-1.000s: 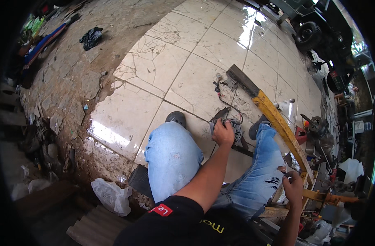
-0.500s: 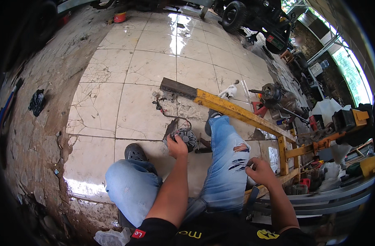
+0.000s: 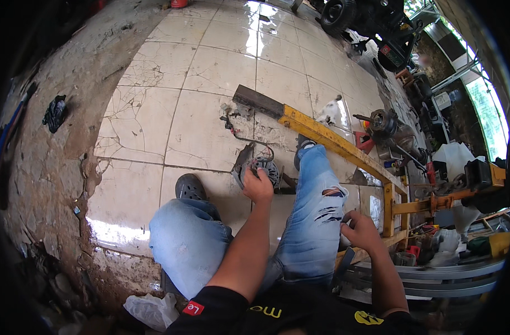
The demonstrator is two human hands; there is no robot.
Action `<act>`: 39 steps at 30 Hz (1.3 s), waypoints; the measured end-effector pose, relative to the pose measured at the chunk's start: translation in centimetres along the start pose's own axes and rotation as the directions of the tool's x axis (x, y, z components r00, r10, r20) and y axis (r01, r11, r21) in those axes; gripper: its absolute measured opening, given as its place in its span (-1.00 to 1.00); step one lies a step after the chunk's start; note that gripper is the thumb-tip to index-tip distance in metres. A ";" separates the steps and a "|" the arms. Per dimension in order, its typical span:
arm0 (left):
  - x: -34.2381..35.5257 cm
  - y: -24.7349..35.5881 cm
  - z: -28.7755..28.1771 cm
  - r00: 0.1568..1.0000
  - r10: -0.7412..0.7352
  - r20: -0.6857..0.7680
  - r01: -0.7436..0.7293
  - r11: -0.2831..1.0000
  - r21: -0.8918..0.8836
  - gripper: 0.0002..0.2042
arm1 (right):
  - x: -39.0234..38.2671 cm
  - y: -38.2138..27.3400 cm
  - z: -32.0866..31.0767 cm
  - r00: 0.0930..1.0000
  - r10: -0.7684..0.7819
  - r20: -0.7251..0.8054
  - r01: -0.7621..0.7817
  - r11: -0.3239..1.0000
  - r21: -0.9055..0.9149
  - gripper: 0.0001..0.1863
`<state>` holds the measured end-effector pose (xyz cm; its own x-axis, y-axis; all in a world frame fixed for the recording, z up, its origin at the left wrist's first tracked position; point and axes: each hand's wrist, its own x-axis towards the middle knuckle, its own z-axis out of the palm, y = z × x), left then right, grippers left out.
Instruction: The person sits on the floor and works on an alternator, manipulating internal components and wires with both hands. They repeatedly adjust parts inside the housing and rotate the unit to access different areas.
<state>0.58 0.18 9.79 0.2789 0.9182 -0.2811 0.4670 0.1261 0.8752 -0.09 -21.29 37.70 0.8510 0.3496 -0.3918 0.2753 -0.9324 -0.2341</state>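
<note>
A round, finned metal alternator point(image 3: 272, 172) lies on the tiles between my feet. A dark cable point(image 3: 264, 142) runs from it to a small cluster of connectors point(image 3: 228, 124). My left hand point(image 3: 259, 185) is closed over the near side of the alternator, its fingertips partly hidden. Beside my right knee, my right hand point(image 3: 360, 230) hangs with curled fingers and thumb pressed together; what they hold, if anything, cannot be made out. A dark bar-like piece point(image 3: 289, 180) lies by the alternator, near my right shin.
A yellow steel hoist leg point(image 3: 338, 139) with a dark end point(image 3: 258, 101) slants across in front. Behind it is a white cat point(image 3: 330, 113). An axle assembly point(image 3: 382, 124) and a red stand point(image 3: 364, 142) sit at right. A black vehicle point(image 3: 372, 22) stands far right.
The whole view has shifted, so the scene sits further right and higher. My left hand stays on the alternator; my right hand stays by the knee. The cat has changed its pose slightly.
</note>
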 end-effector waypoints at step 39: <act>-0.5 0.4 -1.5 0.998 -0.009 -0.065 0.004 0.998 -0.070 -0.54 | 1.9 -7.0 -4.1 0.957 -0.290 0.019 0.290 0.945 -0.154 -0.89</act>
<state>-0.65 0.30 10.84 0.2197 0.9396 -0.2624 0.4080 0.1558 0.8996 1.42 -14.47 42.26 0.7259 0.6069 -0.3238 0.5752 -0.7937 -0.1980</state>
